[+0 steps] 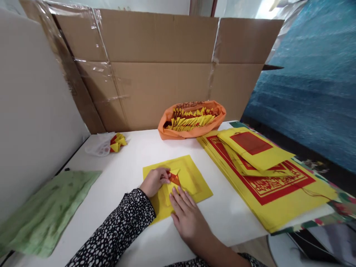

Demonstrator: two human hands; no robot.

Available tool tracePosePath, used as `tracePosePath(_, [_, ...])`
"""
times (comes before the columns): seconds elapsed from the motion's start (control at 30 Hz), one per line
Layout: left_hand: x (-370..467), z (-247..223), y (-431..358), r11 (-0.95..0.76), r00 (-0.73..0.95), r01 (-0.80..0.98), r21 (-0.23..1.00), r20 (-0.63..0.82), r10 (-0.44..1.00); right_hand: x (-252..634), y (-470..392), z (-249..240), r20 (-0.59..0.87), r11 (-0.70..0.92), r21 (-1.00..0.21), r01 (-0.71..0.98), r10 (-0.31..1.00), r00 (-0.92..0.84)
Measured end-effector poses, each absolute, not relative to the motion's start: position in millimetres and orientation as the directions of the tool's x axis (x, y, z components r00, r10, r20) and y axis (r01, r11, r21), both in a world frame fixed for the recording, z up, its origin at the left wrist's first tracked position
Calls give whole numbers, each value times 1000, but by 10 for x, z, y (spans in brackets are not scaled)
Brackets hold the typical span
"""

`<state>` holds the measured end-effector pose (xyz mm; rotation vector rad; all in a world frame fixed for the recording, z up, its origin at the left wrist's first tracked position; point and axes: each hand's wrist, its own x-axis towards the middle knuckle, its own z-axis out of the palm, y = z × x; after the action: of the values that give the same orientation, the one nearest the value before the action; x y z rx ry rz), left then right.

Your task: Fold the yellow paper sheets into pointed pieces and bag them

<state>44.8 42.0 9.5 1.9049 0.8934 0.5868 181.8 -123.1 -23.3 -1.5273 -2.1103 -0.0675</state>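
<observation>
Left hand (155, 180): curled, thumb and fingertips seemingly closed on the left edge of the folded paper.
Right hand (188, 213): open and flat, fingers outstretched over the near end of the paper, grasping nothing.
Folded paper (174, 179): red and yellow, lying between both hands on a yellow sheet (201, 188), mid-table; near end partly hidden.
Feel: probably very light, thin and fairly crisp; likely to spring open at loose folds or tear under a hard tug.
Hold: best by the folded edges, with a light pinch on one side and a flat press opposite.
Orange bag (178, 136): at the far side, packed with folded pieces (191, 122).
Clear plastic (97, 146): far left, touching a red-and-yellow bundle (119, 142).
Green cloth (52, 213): spread at the near left.
Printed sheets (274, 213): stacked at the right, limiting room there; smaller sheets (251, 142) on top.
Cardboard (167, 85): upright behind the white table (139, 146), blocking the far side.
</observation>
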Motion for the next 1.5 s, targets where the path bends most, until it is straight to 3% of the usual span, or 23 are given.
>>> tracePosePath(0.4, [486, 170, 323, -448, 626, 414, 792, 109, 772, 1795, -1250, -281, 404, 315, -287, 904, 896, -184])
tracePosePath(0.7, [452, 110, 340, -538, 668, 348, 768, 199, 717, 1805, -1234, -191, 345, 251, -285, 925, 927, -146])
tracePosePath(0.87, [470, 106, 317, -392, 597, 315, 864, 141, 790, 1926, -1055, 40, 321, 242, -331, 912, 938, -132])
tracePosePath(1.03, [459, 193, 276, -8, 422, 90, 996, -31, 906, 1985, -718, 295, 325, 274, -560, 782, 941, -97])
tracePosePath(1.13, [416, 255, 258, 145, 406, -61, 988, -108, 907, 1996, -522, 350, 320, 282, -670, 687, 944, -76])
tracePosePath(1.27, [367, 270, 244, 317, 423, -228, 921, -199, 884, 2010, -381, 332, 330, 295, -719, 630, 942, -64])
tracePosePath(1.5, [377, 268, 216, 344, 403, -255, 904, -224, 888, 2041, -364, 238, 368, 202, -789, 580, 912, 183])
